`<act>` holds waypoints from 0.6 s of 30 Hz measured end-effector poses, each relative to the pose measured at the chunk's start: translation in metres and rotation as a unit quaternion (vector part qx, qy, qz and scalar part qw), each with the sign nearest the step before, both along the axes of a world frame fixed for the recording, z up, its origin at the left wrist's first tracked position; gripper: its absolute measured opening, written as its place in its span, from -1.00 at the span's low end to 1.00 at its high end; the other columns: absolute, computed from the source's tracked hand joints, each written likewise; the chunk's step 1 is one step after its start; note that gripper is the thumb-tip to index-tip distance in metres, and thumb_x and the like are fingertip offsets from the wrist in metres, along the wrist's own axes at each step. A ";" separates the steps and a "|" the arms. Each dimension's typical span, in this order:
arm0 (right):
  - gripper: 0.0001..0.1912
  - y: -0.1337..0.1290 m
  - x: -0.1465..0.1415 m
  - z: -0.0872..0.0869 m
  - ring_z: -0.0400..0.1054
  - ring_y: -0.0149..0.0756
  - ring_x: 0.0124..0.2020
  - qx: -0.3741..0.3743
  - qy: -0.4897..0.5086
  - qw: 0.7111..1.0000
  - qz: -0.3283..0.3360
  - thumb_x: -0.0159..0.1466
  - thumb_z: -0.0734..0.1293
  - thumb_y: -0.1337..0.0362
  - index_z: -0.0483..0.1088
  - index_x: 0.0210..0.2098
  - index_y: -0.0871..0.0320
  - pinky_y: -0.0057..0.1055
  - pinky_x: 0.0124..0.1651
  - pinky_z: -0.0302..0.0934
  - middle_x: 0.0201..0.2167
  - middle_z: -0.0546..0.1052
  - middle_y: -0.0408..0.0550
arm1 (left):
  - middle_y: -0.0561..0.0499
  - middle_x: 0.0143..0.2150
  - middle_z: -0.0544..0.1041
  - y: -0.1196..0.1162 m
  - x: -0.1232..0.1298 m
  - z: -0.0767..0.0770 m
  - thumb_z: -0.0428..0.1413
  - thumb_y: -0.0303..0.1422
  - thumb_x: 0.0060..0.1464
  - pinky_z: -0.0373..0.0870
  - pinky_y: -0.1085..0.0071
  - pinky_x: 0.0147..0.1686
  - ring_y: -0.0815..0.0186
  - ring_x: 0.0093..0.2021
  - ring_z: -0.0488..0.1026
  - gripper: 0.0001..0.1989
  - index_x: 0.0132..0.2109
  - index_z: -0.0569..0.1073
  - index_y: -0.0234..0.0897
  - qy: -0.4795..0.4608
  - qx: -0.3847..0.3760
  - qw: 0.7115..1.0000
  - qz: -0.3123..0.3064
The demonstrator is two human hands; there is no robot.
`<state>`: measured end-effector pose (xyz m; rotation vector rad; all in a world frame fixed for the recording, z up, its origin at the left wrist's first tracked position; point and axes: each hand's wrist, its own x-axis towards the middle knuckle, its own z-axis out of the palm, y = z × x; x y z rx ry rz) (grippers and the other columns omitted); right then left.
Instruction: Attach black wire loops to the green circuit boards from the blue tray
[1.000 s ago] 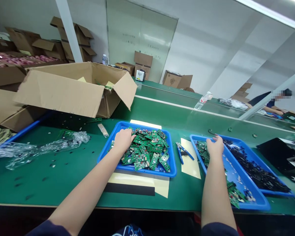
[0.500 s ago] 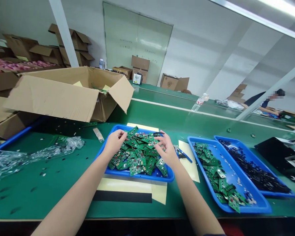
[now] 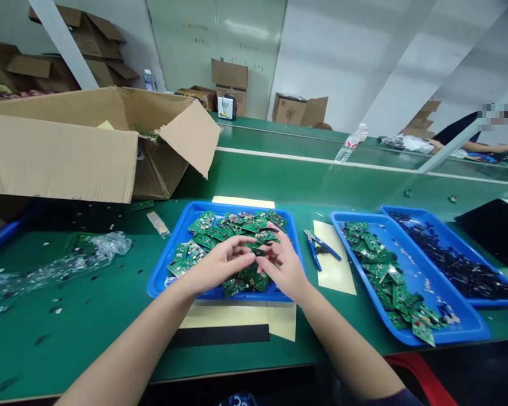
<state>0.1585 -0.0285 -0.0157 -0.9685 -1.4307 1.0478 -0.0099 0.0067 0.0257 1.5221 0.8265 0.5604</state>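
Note:
Both my hands meet above a blue tray (image 3: 154, 282) heaped with small green circuit boards (image 3: 207, 232). My left hand (image 3: 224, 262) pinches a circuit board (image 3: 258, 251) between thumb and fingertips, seen nearly edge-on. My right hand (image 3: 285, 268) has its fingers curled round what look like black tweezers (image 3: 267, 230), whose thin curved arms point left. Its thumb and fingertips are close against the same board, and whether they touch it I cannot tell. My fingers hide part of the board.
Blue-handled cutters (image 3: 319, 248) lie on yellow paper (image 3: 338, 276) to the right. Beyond are a blue tray (image 3: 444, 338) of boards and another tray (image 3: 491, 303) of black parts. An open cardboard box (image 3: 59, 163) and plastic wrap (image 3: 105, 248) are at left. A person works far right.
My left hand has moved right from the pile's left side to meet my right hand, and now holds a board. The camera view has tilted downward.

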 end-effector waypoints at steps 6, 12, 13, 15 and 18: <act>-0.46 -0.007 0.005 0.002 0.33 -0.39 -0.50 0.076 -0.088 0.993 0.003 0.23 0.24 0.32 0.02 0.17 -0.01 -0.36 -0.40 0.35 -0.33 0.41 -0.09 | 0.06 -0.47 0.43 -0.006 0.003 0.002 -0.01 -0.23 0.11 0.31 0.41 -0.35 0.37 -0.44 0.36 -0.75 -0.39 0.37 -0.32 0.046 0.002 0.993 -0.109; -0.64 -0.005 0.016 0.012 0.34 -0.33 -0.35 0.195 -0.185 0.960 -0.076 0.24 0.15 0.44 0.29 0.00 0.07 -0.38 -0.36 0.32 -0.34 0.43 -0.04 | 0.14 -0.60 0.31 0.004 -0.004 -0.005 0.06 -0.18 0.03 0.26 0.44 -0.47 0.40 -0.54 0.29 -0.72 -0.24 0.42 -0.34 0.004 -0.001 0.993 0.118; -0.64 -0.005 0.015 0.012 0.34 -0.32 -0.33 0.209 -0.200 0.955 -0.069 0.24 0.14 0.45 0.30 -0.01 0.07 -0.37 -0.35 0.33 -0.33 0.43 -0.03 | 0.15 -0.61 0.29 0.004 -0.003 -0.005 0.08 -0.16 0.01 0.24 0.45 -0.48 0.41 -0.56 0.27 -0.70 -0.27 0.43 -0.34 0.002 0.003 0.991 0.131; -0.61 -0.006 0.013 0.011 0.35 -0.32 -0.31 0.233 -0.223 0.945 -0.052 0.23 0.14 0.48 0.31 0.00 0.07 -0.36 -0.32 0.33 -0.28 0.44 -0.01 | 0.15 -0.62 0.28 0.001 0.000 -0.005 0.13 -0.17 -0.04 0.19 0.48 -0.52 0.43 -0.57 0.24 -0.72 -0.35 0.42 -0.35 0.001 0.010 0.993 0.120; -0.59 -0.006 0.010 0.008 0.36 -0.30 -0.24 0.252 -0.254 0.932 -0.051 0.22 0.14 0.49 0.32 0.01 0.06 -0.35 -0.26 0.34 -0.24 0.42 0.01 | 0.17 -0.63 0.25 -0.005 0.003 0.001 0.15 -0.24 -0.06 0.10 0.53 -0.58 0.49 -0.60 0.19 -0.77 -0.47 0.36 -0.33 -0.004 0.015 0.997 0.081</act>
